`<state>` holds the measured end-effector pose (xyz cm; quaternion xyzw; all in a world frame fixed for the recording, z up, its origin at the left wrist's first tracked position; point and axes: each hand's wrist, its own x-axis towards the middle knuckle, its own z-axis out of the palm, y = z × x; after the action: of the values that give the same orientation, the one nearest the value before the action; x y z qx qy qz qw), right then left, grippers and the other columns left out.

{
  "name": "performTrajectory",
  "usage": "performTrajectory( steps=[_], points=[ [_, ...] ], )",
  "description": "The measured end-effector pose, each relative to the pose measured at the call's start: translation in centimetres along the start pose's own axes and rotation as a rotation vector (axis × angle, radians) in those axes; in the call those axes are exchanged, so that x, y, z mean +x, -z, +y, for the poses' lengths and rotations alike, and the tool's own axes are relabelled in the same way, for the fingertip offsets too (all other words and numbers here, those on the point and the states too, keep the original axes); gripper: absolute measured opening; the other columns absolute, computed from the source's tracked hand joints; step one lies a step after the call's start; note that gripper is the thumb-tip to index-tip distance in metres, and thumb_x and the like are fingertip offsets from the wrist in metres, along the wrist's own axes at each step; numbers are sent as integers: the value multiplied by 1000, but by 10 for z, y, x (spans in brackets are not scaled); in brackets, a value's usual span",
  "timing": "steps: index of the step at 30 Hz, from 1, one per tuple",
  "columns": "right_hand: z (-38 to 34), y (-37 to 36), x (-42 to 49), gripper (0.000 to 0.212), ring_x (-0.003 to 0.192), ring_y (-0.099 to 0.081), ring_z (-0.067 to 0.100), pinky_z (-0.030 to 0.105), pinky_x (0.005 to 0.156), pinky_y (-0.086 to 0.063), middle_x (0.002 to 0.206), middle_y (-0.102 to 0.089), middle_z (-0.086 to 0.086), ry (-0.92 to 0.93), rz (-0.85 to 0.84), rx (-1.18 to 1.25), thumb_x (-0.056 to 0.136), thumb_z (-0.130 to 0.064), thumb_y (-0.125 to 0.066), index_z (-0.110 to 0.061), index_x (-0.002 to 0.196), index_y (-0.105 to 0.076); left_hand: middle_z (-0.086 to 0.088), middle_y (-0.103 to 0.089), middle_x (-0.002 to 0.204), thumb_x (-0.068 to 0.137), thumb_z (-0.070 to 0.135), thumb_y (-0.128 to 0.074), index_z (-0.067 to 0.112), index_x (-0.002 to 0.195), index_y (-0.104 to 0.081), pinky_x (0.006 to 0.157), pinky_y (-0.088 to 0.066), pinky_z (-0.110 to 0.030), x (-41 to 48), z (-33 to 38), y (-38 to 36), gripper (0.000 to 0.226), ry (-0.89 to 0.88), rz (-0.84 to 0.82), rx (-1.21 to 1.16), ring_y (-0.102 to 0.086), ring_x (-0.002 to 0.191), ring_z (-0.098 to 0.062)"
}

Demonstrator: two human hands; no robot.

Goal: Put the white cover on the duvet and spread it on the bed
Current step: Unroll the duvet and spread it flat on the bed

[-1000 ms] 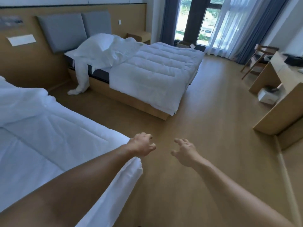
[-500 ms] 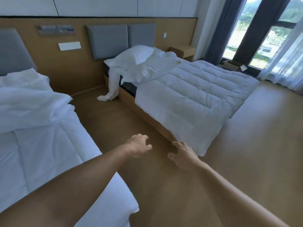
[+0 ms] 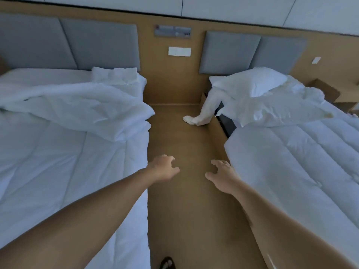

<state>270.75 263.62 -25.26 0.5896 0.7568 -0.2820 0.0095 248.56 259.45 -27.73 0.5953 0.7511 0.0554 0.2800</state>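
Plainly, with left grip (image 3: 163, 168) and right grip (image 3: 223, 176) spread and empty, the white cover (image 3: 272, 113) trailing onto the floor (image 3: 184, 220) risks being trodden.

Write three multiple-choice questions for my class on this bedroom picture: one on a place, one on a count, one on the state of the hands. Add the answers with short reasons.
1. Where does the end of the white cover hanging off the right bed lie?
A) on a pillow B) on the floor C) on the left bed
2. How many grey headboard panels show?
A) two B) four C) six
3. What do the left hand and right hand hold?
A) a pillow B) a duvet corner C) nothing

Answers:
1 B, its tip rests on the wooden floor between the beds.
2 B, two stand behind each bed.
3 C, both hover empty over the aisle, fingers loosely curled.
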Motion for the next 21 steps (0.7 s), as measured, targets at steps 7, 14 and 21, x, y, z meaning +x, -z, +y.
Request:
performTrajectory(
  steps=[7, 14, 21],
  points=[
    [-72, 46, 164, 64, 143, -28, 23, 39, 106, -40, 159, -27, -2, 152, -62, -46, 96, -40, -51, -26, 154, -28, -3, -37, 154, 95, 45, -48, 20, 150, -38, 106, -41, -38, 114, -36, 84, 61, 141, 70, -81, -42, 136, -26],
    [-130, 61, 333, 65, 142, -29, 23, 39, 106, -41, 157, -29, -2, 289, -148, -119, 95, -41, -52, -26, 154, -28, -3, -38, 153, 97, 42, -51, 18, 148, -41, 109, -38, -37, 228, -83, 140, 58, 308, 135, -140, -40, 137, -25],
    [-191, 73, 513, 67, 139, -35, 23, 36, 93, -50, 157, -28, -1, 437, -288, -178, 96, -41, -55, -26, 155, -25, -2, -27, 160, 97, 46, -50, 22, 154, -27, 114, -31, -39, 344, -129, 176, 66, 560, 138, -225, -27, 146, -24]
  ],
)
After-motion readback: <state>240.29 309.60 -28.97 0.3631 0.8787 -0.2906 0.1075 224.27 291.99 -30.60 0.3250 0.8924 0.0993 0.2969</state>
